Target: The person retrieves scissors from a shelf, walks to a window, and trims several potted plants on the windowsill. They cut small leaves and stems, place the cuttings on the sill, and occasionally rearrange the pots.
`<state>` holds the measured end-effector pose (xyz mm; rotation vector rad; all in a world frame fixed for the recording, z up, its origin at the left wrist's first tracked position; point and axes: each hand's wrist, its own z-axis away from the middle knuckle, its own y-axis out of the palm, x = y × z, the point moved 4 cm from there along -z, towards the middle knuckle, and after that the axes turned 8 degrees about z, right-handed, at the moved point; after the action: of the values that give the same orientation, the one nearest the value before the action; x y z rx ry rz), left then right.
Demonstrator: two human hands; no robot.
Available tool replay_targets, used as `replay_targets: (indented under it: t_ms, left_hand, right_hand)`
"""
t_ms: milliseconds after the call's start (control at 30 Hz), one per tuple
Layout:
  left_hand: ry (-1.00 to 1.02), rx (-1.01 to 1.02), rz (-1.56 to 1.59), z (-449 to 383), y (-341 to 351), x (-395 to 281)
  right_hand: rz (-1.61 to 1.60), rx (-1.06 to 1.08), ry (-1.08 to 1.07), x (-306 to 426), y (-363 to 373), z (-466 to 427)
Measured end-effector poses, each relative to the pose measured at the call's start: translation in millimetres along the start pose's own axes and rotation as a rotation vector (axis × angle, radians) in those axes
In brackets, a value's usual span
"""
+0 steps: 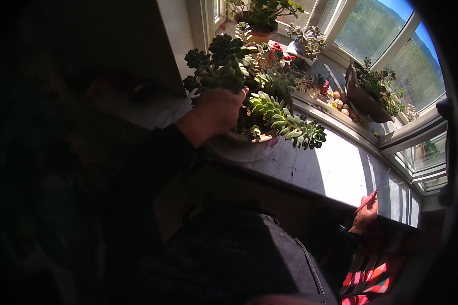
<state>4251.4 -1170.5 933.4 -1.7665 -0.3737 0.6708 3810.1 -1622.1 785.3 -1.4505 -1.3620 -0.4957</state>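
A potted succulent [267,105] with rosettes and a long trailing stem stands on the marble windowsill. My left hand [219,112] is curled among its stems, just under a cluster of dark rosettes [225,49]; leaves and shade hide its fingertips, so its grip cannot be made out. Under the plant, the pot's rim [266,138] shows beside a clear round saucer [248,154]. At the right, by the sill's front edge, my right hand [366,215] is closed on a slim tool with red handles [366,203], seemingly scissors, its thin tip pointing up and away from the plant.
Beyond the window track are a leafy potted plant [261,32], a pale succulent [309,40], red flowers [276,51], walnuts [339,103] and a tilted dark planter [362,97]. The marble sill [339,167] runs right, partly in bright sun. Red checked fabric [366,280] hangs below it.
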Motion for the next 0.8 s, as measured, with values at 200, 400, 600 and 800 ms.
replay_targets:
  t_ms: [200,400,600,800]
  left_hand:
    - [-0.032,-0.033,-0.030,9,-1,-9]
    - [0.010,-0.154,-0.005,14,7,-8]
    - [-0.019,-0.205,0.028,23,10,-9]
    - [-0.019,-0.232,0.004,26,12,-13]
  right_hand:
    - [-0.059,0.034,-0.044,2,14,-7]
    - [-0.195,0.118,-0.030,-8,32,-27]
    - [-0.180,0.159,-0.077,-9,52,-39]
    - [-0.188,0.169,-0.093,-7,58,-40]
